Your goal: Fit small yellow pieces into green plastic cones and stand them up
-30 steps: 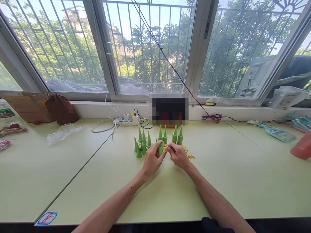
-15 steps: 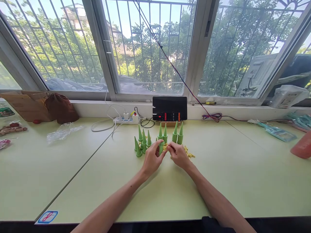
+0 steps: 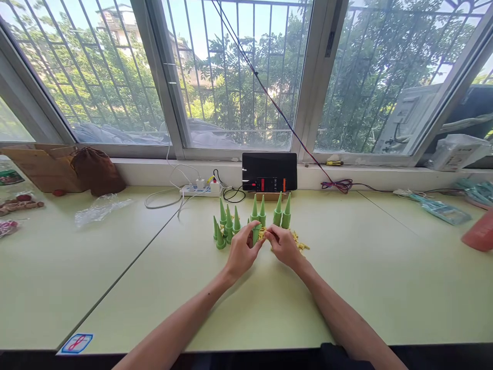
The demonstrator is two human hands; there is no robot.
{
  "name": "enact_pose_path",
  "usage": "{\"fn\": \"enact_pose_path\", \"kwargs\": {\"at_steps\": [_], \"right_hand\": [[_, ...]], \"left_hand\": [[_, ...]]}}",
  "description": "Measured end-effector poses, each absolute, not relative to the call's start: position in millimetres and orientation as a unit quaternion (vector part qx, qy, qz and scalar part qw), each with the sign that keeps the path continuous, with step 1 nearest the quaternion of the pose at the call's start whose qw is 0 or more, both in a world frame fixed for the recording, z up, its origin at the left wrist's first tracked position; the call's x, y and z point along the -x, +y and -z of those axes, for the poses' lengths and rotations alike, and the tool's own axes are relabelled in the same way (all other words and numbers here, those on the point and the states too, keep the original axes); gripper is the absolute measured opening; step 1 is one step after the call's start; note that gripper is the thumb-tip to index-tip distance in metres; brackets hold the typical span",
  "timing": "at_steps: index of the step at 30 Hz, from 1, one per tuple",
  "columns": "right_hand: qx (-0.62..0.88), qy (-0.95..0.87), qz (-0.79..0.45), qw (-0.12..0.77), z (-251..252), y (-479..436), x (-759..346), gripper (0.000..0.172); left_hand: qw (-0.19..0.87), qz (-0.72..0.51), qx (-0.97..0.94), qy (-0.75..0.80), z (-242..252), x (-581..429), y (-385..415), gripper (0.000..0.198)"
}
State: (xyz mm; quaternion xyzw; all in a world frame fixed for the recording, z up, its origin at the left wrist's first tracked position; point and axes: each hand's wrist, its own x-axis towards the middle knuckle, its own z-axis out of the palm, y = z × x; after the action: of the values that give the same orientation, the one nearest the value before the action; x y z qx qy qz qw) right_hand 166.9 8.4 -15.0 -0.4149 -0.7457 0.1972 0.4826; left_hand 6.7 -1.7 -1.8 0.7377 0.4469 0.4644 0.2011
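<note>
My left hand is closed around a green cylindrical piece, thumb and fingers on its sides. Close to its right, my right hand pinches with thumb and forefinger; whatever sits between the tips is too small to make out. Several green cone-topped pieces stand upright left of my hands. Behind them rise two more green cones, and another pair stands to the right. Small yellow pieces lie loose around and behind my right hand, partly covered by it.
A black tablet leans at the back, with a phone showing a timer before it. Left of these lies a white power strip with cables. A plastic bag, brown pouch and red object are farther out.
</note>
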Motion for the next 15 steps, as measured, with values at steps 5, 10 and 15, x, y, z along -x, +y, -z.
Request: {"fn": "enact_pose_path", "kwargs": {"at_steps": [5, 10, 15], "right_hand": [[0.416, -0.747, -0.189, 0.483, 15.2, 8.7, -167.2, 0.023], [0.413, -0.749, -0.189, 0.483, 14.8, 8.4, -166.8, 0.023], [0.411, -0.742, -0.204, 0.488, 14.8, 8.0, -166.3, 0.026]], "left_hand": [[0.206, -0.468, -0.735, 0.446, 0.5, -7.1, -1.9, 0.037], [0.215, -0.469, -0.728, 0.451, 0.2, -7.5, -2.0, 0.038], [0.245, -0.459, -0.727, 0.448, -2.6, -5.0, -2.4, 0.041]]}}
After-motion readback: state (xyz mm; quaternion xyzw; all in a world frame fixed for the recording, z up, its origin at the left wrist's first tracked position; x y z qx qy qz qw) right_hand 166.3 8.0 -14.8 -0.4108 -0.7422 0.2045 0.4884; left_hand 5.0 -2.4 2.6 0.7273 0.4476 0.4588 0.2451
